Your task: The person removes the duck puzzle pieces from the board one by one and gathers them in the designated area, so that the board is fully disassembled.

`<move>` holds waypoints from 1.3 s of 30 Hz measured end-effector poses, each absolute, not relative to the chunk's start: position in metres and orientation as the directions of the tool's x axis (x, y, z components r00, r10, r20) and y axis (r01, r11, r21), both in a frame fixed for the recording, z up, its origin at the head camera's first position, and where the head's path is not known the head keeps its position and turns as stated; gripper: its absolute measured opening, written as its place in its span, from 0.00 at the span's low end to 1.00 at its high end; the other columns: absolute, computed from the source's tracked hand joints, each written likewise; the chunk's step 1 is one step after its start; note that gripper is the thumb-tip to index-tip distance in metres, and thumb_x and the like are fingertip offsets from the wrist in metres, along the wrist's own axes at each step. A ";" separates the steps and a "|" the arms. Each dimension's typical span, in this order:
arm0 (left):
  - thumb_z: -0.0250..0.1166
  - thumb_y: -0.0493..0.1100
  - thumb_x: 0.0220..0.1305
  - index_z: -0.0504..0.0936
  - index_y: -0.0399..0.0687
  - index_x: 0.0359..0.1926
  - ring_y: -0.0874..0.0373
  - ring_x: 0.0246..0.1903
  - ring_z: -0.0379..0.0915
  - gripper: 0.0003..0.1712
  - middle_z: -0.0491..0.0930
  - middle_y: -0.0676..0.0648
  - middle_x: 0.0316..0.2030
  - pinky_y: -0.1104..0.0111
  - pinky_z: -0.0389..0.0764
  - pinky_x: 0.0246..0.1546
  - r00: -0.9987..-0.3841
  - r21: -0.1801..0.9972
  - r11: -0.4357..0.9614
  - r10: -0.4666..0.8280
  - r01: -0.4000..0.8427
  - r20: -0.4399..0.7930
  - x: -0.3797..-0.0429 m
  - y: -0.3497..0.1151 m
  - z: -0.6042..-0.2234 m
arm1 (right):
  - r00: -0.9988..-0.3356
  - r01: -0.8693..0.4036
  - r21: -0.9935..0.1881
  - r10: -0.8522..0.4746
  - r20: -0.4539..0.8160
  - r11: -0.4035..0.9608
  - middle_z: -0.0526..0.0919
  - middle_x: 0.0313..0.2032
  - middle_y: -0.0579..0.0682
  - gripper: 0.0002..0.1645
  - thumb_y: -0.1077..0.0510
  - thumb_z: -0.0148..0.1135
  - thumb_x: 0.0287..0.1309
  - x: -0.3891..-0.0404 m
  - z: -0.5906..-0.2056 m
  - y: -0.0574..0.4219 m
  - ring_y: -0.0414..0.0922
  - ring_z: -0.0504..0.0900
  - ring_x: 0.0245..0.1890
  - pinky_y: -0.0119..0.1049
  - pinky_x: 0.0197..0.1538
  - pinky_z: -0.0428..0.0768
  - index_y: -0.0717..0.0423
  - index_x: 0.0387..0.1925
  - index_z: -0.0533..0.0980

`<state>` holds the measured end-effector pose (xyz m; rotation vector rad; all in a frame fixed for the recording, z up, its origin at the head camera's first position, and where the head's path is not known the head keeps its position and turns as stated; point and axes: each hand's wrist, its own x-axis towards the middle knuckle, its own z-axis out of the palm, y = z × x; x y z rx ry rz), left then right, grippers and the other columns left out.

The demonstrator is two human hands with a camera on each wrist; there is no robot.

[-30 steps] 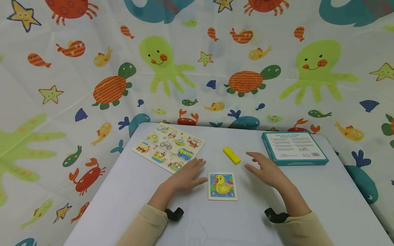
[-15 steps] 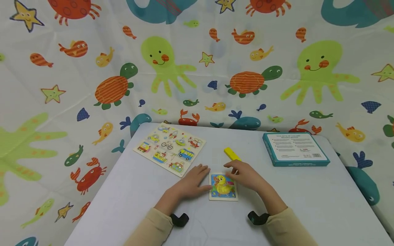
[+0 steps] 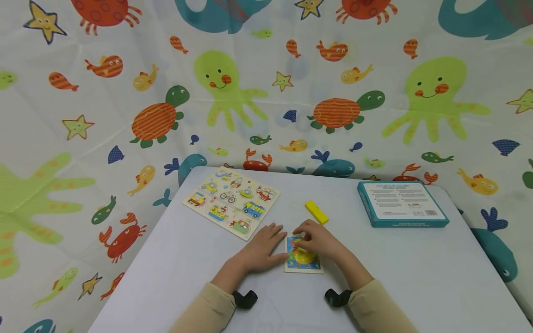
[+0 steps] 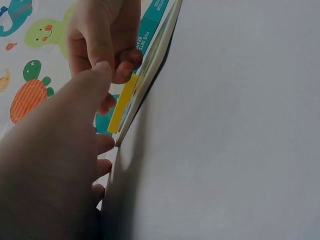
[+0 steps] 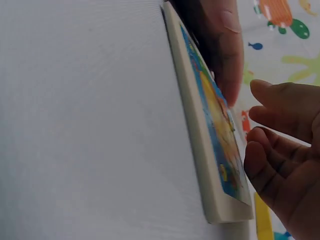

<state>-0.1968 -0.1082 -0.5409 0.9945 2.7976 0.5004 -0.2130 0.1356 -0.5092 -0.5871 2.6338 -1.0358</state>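
A small square duck puzzle (image 3: 306, 264) with a pale wooden frame lies flat on the white table. My left hand (image 3: 262, 249) rests at its left edge, fingers spread forward and thumb at the frame. Over the upper part of the duck picture is my right hand (image 3: 320, 240), its fingers loosely bent. In the right wrist view, the right hand's fingertips (image 5: 255, 160) are close to the puzzle (image 5: 215, 125) and nothing shows between them. Just beyond that hand lies a yellow block (image 3: 316, 212).
A larger wooden board (image 3: 233, 201) with vehicle pictures lies at the back left of the table (image 3: 416, 268). At the back right is a teal box (image 3: 401, 203) with a white printed face. A sea-animal curtain (image 3: 266, 106) hangs behind the table.
My right hand has come in leftward from beside the yellow block to over the duck puzzle, its fingers bending more. My left hand has shifted slightly right, to the puzzle's left edge.
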 end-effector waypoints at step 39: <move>0.48 0.71 0.69 0.65 0.55 0.73 0.50 0.77 0.48 0.40 0.59 0.50 0.75 0.55 0.51 0.78 -0.796 0.300 0.749 0.602 0.591 0.064 -0.195 -0.103 -0.545 | -0.893 -0.207 -0.717 -0.428 -0.139 0.665 0.77 0.45 0.41 0.14 0.48 0.69 0.60 -0.212 -0.518 0.130 0.42 0.74 0.39 0.32 0.40 0.78 0.40 0.47 0.81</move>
